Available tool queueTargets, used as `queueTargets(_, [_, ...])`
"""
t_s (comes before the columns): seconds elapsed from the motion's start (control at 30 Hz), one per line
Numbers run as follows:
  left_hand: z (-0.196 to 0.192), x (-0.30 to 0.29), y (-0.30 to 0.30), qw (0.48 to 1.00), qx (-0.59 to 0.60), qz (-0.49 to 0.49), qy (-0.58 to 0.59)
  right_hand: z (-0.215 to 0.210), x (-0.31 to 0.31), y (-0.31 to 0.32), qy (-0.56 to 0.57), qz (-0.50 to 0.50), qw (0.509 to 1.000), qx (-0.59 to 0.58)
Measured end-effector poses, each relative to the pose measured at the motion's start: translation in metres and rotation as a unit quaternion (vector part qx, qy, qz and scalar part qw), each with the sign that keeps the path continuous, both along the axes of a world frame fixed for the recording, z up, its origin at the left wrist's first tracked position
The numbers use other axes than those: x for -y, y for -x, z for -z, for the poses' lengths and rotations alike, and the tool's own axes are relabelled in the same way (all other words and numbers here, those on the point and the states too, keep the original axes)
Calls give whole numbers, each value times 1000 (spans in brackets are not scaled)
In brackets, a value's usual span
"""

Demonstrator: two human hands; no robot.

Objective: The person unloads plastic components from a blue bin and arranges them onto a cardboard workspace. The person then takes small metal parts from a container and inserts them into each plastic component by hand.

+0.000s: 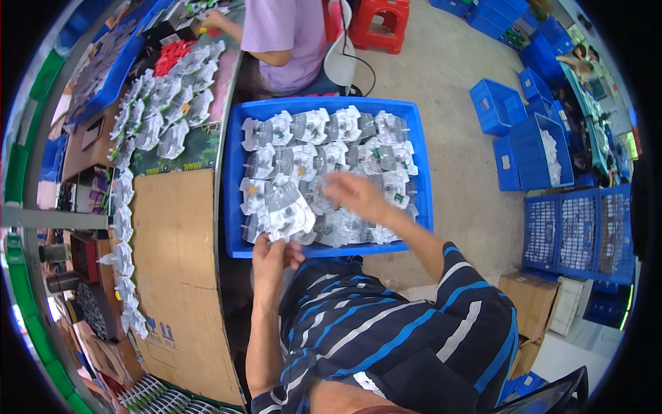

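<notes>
My left hand point(272, 254) grips the near edge of a white plastic part with a clear grey section point(291, 215), fingers closed on it. That part is tilted over the near left of a blue crate point(425, 172). My right hand point(352, 193) hovers over the middle of the crate, its fingers smeared by motion. Whether it holds anything I cannot make out. Rows of similar white-and-clear parts point(303, 160) fill the crate, some with small green or orange pieces on them.
Left of the crate, a cardboard sheet point(176, 234) lies on the workbench, a line of white parts point(124, 241) along its far-left side. More parts point(172, 138) and red pieces point(172, 56) cover the bench beyond. A person in a purple shirt point(293, 41) sits ahead; blue bins point(496, 107) stand right.
</notes>
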State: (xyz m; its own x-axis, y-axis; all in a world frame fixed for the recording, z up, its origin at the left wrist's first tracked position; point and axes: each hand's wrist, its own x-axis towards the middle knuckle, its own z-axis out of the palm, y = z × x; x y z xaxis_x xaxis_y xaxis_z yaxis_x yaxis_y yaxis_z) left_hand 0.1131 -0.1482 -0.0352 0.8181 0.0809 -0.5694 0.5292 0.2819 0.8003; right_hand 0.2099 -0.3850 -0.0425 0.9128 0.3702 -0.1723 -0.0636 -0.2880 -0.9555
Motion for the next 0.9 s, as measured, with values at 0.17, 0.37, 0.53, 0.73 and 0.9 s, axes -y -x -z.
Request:
queueTargets(0.17, [18, 51, -28, 997, 27, 64, 31, 28, -7, 29, 60, 121, 977, 168])
queueTargets(0.37, [-5, 86, -31, 969, 90, 227, 38, 37, 88, -51, 122, 238, 945, 186])
queueTargets(0.53, [-11, 46, 3, 973, 66, 219, 28, 49, 170, -128, 303, 259, 881, 257])
queueTargets(0.73, [-19, -11, 41, 998, 8, 62, 15, 80, 168, -169, 312, 234, 881, 269])
queueTargets(0.9, [-25, -42, 71, 999, 2, -33, 24, 88, 158, -169, 332, 280, 856, 279])
